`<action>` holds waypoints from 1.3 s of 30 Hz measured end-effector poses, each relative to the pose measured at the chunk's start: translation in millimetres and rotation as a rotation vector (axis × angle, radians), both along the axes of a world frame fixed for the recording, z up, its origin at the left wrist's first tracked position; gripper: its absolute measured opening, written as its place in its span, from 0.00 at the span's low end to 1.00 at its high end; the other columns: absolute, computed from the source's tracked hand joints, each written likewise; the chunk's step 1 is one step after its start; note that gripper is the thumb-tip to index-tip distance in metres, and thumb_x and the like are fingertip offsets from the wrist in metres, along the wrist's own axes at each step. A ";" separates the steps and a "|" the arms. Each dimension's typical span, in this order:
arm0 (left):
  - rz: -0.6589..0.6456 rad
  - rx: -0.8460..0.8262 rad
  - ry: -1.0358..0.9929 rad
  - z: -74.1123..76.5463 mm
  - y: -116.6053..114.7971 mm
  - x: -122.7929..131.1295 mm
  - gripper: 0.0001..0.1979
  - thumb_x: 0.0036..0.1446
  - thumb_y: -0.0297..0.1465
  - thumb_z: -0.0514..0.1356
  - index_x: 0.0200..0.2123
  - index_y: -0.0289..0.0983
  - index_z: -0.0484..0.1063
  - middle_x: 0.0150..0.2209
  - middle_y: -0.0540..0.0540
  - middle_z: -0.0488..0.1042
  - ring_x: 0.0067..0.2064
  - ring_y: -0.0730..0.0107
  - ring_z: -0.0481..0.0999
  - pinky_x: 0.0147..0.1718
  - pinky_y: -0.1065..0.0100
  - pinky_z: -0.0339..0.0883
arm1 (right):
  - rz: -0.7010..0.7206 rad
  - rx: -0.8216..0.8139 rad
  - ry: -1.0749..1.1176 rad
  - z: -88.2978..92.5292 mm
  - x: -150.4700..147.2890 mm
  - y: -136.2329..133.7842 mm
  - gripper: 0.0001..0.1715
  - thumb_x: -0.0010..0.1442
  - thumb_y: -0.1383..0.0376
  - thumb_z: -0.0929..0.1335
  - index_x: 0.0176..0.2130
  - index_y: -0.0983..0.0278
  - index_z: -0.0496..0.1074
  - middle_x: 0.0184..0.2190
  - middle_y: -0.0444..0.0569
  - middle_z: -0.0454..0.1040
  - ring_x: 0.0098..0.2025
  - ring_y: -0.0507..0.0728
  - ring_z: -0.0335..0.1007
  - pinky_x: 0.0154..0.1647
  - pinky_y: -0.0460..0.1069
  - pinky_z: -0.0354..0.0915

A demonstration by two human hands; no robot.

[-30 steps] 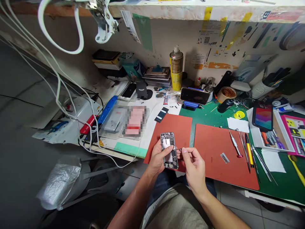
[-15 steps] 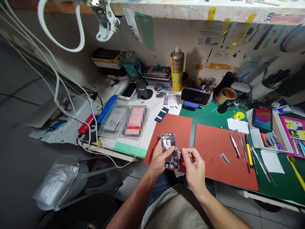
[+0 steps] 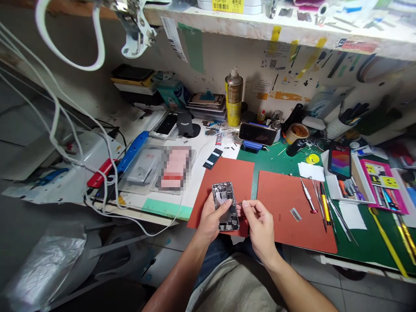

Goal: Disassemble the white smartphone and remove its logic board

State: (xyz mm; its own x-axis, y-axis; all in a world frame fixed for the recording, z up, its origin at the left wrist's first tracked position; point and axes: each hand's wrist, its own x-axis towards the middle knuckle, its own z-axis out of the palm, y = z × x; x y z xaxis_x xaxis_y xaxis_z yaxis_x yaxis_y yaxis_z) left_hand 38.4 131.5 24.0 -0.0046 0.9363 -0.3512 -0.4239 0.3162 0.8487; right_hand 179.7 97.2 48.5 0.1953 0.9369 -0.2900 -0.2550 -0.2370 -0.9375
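Observation:
An opened phone body (image 3: 231, 216), its inner parts bare, is gripped upright and slightly tilted in my left hand (image 3: 210, 216). The left thumb presses on its inside. At the phone's right edge, my right hand (image 3: 261, 223) has thumb and forefinger pinched together. Something small and dark seems to be between those fingertips, too small to name. Beneath and behind the hands lie two reddish-brown mats, a left mat (image 3: 234, 173) and a right mat (image 3: 302, 234). A small clear strip (image 3: 296, 214) rests on the right one.
A screwdriver (image 3: 308, 196), tweezers (image 3: 344, 223) and a yellow pen-like tool (image 3: 325, 203) lie at right. A phone (image 3: 339, 159) leans on a white box (image 3: 364, 182). A spray can (image 3: 234, 97) stands at the back. White cables (image 3: 65, 112) hang at left; a shelf (image 3: 227, 28) overhangs.
The view has shifted a little, so the bench appears further left and more shows at the right and on the shelf. Both hands keep about the same hold at the phone.

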 end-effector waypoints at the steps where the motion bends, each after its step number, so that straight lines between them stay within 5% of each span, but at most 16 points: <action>1: 0.017 -0.001 0.007 -0.1 0.9 0.9 0.25 0.53 0.39 0.78 0.49 0.37 0.75 0.39 0.49 0.80 0.37 0.71 0.79 0.38 0.71 0.75 | -0.014 0.012 -0.043 0.5 9.2 3.7 0.25 0.68 0.42 0.72 0.39 0.61 0.78 0.34 0.48 0.82 0.34 0.56 0.77 0.39 0.51 0.73; 5: 0.009 -0.046 -0.008 1.2 4.2 3.7 0.29 0.51 0.41 0.78 0.52 0.38 0.74 0.40 0.48 0.81 0.36 0.67 0.81 0.37 0.66 0.79 | -0.117 0.060 -0.538 -2.5 66.2 26.6 0.27 0.72 0.42 0.66 0.39 0.61 0.79 0.33 0.49 0.82 0.32 0.57 0.74 0.37 0.51 0.68; 8: -0.058 -0.058 -0.031 3.8 5.0 4.6 0.29 0.53 0.43 0.77 0.51 0.39 0.71 0.36 0.48 0.80 0.32 0.64 0.82 0.33 0.61 0.81 | -0.051 0.090 -1.023 -8.6 103.6 44.1 0.31 0.73 0.43 0.62 0.39 0.63 0.81 0.37 0.56 0.82 0.38 0.63 0.76 0.43 0.55 0.68; 12: -0.074 -0.052 -0.040 3.2 4.3 5.2 0.29 0.54 0.43 0.77 0.52 0.39 0.71 0.36 0.48 0.80 0.32 0.63 0.82 0.33 0.60 0.81 | -0.108 0.180 -1.373 -9.0 108.7 48.3 0.32 0.75 0.49 0.59 0.47 0.68 0.82 0.44 0.66 0.81 0.48 0.70 0.75 0.53 0.63 0.68; 14: -0.074 -0.037 -0.028 0.3 4.1 5.3 0.29 0.55 0.43 0.76 0.53 0.39 0.71 0.37 0.48 0.80 0.33 0.64 0.82 0.34 0.60 0.81 | -0.094 0.225 -1.248 -4.7 93.0 41.9 0.29 0.75 0.50 0.60 0.46 0.66 0.82 0.44 0.64 0.82 0.48 0.68 0.76 0.53 0.62 0.69; 18: -0.074 0.024 0.023 -8.2 4.1 4.9 0.26 0.56 0.42 0.76 0.53 0.38 0.74 0.42 0.45 0.82 0.38 0.64 0.83 0.39 0.63 0.80 | 0.250 0.169 -0.579 2.0 51.1 29.2 0.22 0.72 0.49 0.67 0.46 0.60 0.83 0.40 0.52 0.84 0.39 0.60 0.80 0.42 0.52 0.74; 20: -0.079 0.050 0.045 -12.3 4.1 4.4 0.26 0.57 0.42 0.75 0.54 0.39 0.74 0.46 0.44 0.82 0.43 0.62 0.83 0.43 0.63 0.79 | 0.303 0.134 -0.397 1.5 36.1 28.0 0.20 0.70 0.50 0.69 0.49 0.61 0.82 0.38 0.50 0.84 0.35 0.56 0.79 0.38 0.49 0.74; 28: -0.107 0.104 0.112 -19.5 3.5 3.8 0.26 0.60 0.42 0.73 0.56 0.39 0.74 0.51 0.42 0.82 0.50 0.58 0.82 0.51 0.60 0.75 | 0.242 0.162 -0.397 -4.6 25.7 32.4 0.16 0.64 0.58 0.70 0.48 0.62 0.80 0.33 0.45 0.81 0.28 0.52 0.72 0.32 0.46 0.72; 39: -0.081 0.109 0.152 -17.0 2.0 5.3 0.24 0.61 0.43 0.72 0.56 0.40 0.75 0.52 0.42 0.81 0.52 0.56 0.82 0.54 0.58 0.75 | 0.117 0.130 -0.407 -10.4 19.7 26.4 0.15 0.63 0.57 0.71 0.47 0.60 0.80 0.36 0.47 0.82 0.33 0.55 0.79 0.35 0.48 0.76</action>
State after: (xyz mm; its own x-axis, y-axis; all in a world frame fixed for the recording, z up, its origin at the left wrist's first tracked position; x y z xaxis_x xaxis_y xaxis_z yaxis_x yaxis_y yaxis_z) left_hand 43.7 133.5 7.0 0.0271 0.9683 -0.2485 -0.2649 0.2467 0.9322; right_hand 199.5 123.6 38.1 0.1602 0.9830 -0.0901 0.1625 -0.1162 -0.9798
